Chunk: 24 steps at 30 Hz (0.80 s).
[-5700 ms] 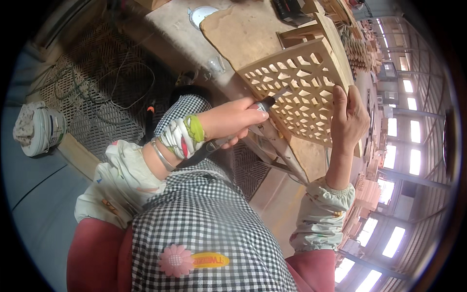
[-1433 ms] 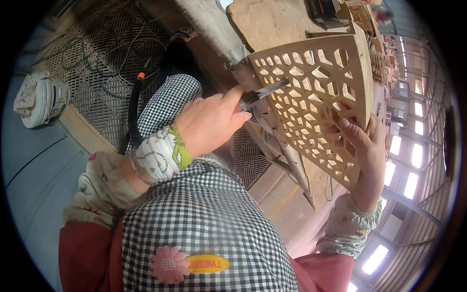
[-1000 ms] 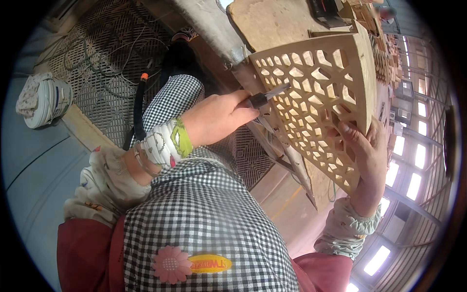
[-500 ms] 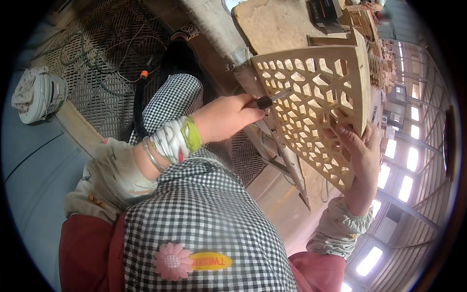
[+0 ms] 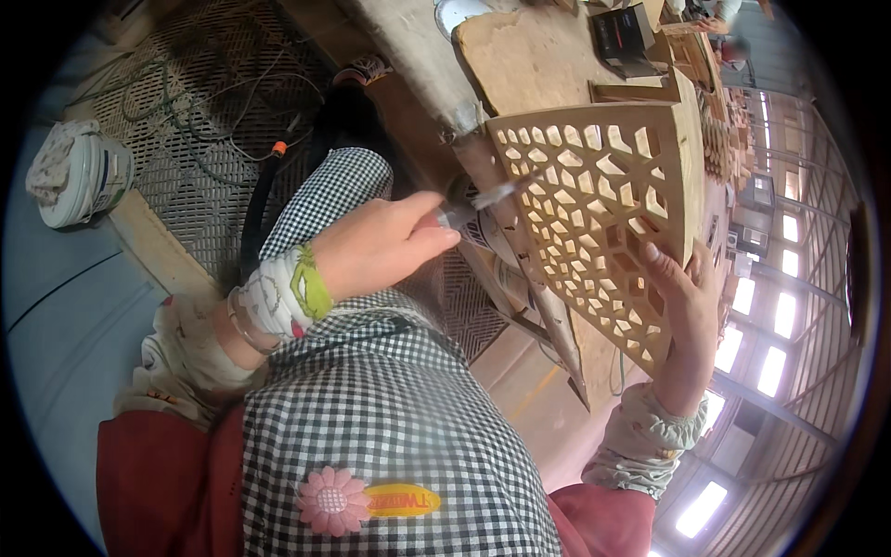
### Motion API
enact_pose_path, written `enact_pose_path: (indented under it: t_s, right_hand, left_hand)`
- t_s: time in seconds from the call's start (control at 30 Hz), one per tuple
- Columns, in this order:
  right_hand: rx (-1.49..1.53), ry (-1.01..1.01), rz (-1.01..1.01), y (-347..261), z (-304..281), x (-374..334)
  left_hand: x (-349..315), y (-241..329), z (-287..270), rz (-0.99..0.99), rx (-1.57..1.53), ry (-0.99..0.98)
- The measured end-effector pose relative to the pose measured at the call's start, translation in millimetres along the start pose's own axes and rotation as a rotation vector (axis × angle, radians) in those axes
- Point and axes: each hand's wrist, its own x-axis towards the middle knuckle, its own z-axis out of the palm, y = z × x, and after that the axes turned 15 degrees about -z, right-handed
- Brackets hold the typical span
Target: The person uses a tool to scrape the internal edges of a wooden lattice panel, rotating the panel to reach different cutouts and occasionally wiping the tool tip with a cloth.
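Panel [image 5: 594, 223] stands tilted at the bench [image 5: 520, 60] edge, your right hand [image 5: 682, 292] clasping its side, presumably steadying it, your left hand [image 5: 376, 243] curled round the tool [image 5: 484, 199], blade by the holes.

L hand [image 5: 376, 246] grips blurred tool [image 5: 494, 196], tip ahead of fingers, nr pierced wood panel [image 5: 608, 223]; contact unclear. R hand [image 5: 689, 311]: thumb on panel face, fingers at edge. Blk box [image 5: 624, 42] beyond R fingers; wht bucket [image 5: 88, 186] well left of L fingers.
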Motion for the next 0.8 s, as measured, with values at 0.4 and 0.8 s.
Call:
enact_pose_path:
  t_s: [0.4,0.8]
  right_hand:
    - [-0.027,0.005,-0.063,20.8,-11.9,1.6]
    - [0.106,0.087,0.0,17.3,-6.1,-3.0]
  left_hand:
    - [43.2,1.3,-19.4,0.156,0.082,0.206]
    - [73.3,14.5,-15.5,-0.012,-0.154,-0.084]
